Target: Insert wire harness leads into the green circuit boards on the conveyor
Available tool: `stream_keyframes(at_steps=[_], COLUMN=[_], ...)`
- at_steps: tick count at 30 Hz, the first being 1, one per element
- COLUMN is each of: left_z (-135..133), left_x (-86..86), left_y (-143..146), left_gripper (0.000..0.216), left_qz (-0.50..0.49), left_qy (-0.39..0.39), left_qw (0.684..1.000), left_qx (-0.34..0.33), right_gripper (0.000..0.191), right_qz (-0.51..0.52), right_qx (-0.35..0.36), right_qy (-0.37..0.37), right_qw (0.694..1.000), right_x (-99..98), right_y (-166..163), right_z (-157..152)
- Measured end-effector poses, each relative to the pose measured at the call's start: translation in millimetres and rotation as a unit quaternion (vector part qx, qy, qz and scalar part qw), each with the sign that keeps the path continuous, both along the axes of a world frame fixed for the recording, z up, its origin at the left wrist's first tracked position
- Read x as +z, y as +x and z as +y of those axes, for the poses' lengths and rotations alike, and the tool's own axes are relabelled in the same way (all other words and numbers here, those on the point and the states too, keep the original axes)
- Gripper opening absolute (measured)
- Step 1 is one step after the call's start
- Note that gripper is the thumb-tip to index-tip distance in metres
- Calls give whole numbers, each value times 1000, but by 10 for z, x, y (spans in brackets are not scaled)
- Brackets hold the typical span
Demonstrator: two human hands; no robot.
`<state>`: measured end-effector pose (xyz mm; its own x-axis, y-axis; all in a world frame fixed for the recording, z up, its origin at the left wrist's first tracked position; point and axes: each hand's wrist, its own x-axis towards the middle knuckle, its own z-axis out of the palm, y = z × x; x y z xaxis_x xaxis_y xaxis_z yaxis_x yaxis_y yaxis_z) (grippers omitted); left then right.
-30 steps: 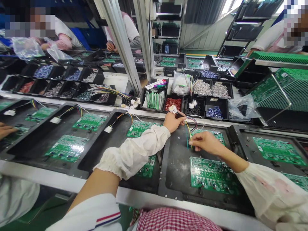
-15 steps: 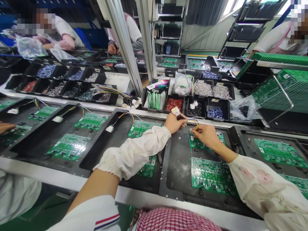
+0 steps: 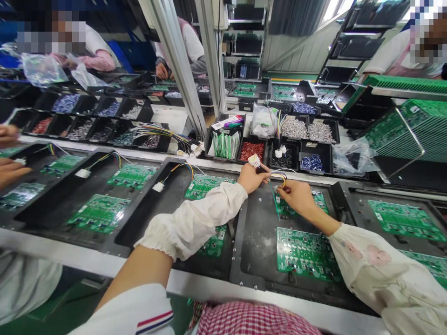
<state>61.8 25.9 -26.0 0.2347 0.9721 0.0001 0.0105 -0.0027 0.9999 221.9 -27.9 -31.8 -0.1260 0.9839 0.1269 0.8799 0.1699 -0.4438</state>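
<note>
My left hand (image 3: 252, 178) is closed round a wire harness just below its white connector (image 3: 254, 161). Coloured wires (image 3: 283, 176) run from there to my right hand (image 3: 296, 197), whose fingertips pinch the wire ends over the upper circuit board (image 3: 318, 200). A green wire (image 3: 274, 200) hangs loose between the hands. The exact contact of the wire ends with the board is hidden by my fingers. Nearer to me, a second green circuit board (image 3: 307, 253) lies in the same black tray (image 3: 256, 242).
Trays to the left hold boards with wired white connectors (image 3: 159, 187). Parts bins stand behind, among them red parts (image 3: 252, 151), blue parts (image 3: 312, 163) and a harness bundle (image 3: 167, 134). A board rack (image 3: 415, 135) stands at right. A co-worker's hands (image 3: 10, 172) are at far left.
My hands hold almost the same position, with the right fingers shifted slightly at the wires. At far left, the co-worker's hands have moved further into view.
</note>
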Motion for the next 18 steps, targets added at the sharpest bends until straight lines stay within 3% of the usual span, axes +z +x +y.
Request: stream_keyframes(at_steps=[9,18], left_z=[15,-7], left_x=[-35,5], left_y=[4,-1], left_gripper=[8,8], left_qz=[13,57], left_qy=[10,11], left_qw=[1000,998], left_qx=[0,-3], right_gripper=[10,13], right_qz=[30,-84], right_qx=[-9,-5], right_qy=[-54,-8], right_qw=[998,996], right_x=[35,88], right_y=[-10,-87], right_z=[-2,50])
